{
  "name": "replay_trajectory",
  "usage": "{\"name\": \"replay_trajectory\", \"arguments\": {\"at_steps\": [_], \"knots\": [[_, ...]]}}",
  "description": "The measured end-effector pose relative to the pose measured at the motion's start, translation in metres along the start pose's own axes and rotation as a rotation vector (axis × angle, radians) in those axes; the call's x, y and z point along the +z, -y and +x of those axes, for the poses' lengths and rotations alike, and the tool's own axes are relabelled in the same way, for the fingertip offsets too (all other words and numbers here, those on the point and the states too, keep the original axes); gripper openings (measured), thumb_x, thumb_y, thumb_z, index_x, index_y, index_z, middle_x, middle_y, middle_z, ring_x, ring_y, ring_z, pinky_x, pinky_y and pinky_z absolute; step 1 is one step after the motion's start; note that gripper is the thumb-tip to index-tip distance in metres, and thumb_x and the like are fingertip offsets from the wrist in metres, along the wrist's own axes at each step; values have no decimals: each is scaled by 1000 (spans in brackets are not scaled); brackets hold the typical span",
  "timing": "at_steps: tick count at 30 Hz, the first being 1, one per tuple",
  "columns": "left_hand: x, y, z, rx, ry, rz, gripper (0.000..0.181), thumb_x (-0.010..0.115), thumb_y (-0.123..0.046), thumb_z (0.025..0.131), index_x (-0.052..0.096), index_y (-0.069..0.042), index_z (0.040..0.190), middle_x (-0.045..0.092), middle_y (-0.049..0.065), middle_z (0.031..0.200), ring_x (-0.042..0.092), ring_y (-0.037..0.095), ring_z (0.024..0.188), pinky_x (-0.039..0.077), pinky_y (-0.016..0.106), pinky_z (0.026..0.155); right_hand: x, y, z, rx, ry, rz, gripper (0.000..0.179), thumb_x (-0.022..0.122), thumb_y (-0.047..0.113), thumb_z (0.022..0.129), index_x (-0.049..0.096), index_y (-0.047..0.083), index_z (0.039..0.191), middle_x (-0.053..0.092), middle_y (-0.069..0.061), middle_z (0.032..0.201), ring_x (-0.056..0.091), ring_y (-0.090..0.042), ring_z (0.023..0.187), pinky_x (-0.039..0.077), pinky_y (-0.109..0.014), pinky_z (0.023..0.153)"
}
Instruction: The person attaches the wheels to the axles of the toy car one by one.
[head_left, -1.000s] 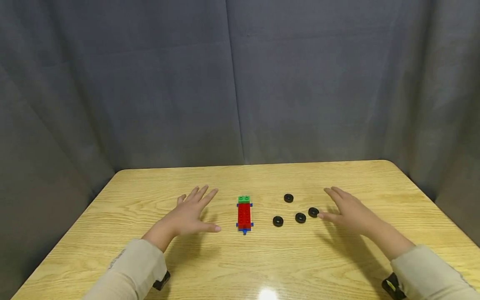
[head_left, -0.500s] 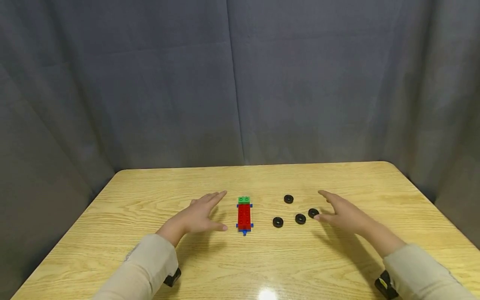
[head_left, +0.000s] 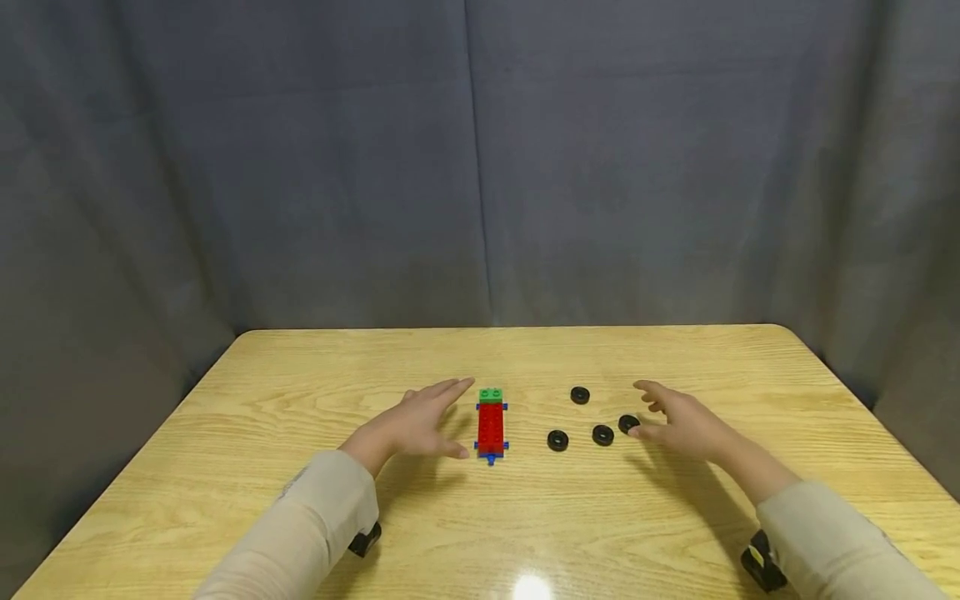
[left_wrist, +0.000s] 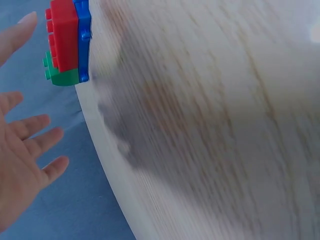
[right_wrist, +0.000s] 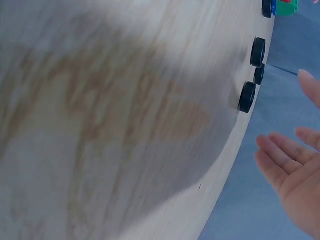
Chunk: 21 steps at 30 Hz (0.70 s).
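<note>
Hovering over tabletop [head_left: 540, 517], fingers [left_wrist: 46, 142] all released: left hand [head_left: 420, 423] just beside red-green block chassis [head_left: 491, 427]; right hand [head_left: 684, 425] near four black wheels [head_left: 603, 442] lying toward right edge.

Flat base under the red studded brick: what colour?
Blue flat plastic base; clearest in the left wrist view.

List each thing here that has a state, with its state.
Left hand: fingers spread, holding nothing
Right hand: holding nothing
Four black wheels: lying flat, loose
Blue chassis: no wheels fitted
Red block: mounted on chassis
Green brick: attached at far end
Curtain: hanging behind table
</note>
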<state>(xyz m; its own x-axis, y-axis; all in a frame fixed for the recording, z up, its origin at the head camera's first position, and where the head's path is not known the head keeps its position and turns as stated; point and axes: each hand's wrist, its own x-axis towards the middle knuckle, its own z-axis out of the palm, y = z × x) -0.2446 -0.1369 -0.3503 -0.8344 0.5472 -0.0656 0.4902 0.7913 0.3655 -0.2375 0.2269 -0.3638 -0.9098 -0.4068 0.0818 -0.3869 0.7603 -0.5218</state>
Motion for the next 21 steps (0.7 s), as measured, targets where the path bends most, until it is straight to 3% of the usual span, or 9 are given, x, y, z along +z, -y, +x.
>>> {"name": "replay_trajectory", "arguments": {"at_steps": [21], "knots": [[12, -5, 24, 0, 87, 47, 95, 71, -37, 68, 13, -19, 140, 19, 9, 139, 22, 30, 124, 12, 57, 94, 5, -11, 13, -10, 117, 46, 56, 67, 17, 74, 43, -9, 118, 51, -28, 105, 55, -35, 90, 45, -39, 73]]}}
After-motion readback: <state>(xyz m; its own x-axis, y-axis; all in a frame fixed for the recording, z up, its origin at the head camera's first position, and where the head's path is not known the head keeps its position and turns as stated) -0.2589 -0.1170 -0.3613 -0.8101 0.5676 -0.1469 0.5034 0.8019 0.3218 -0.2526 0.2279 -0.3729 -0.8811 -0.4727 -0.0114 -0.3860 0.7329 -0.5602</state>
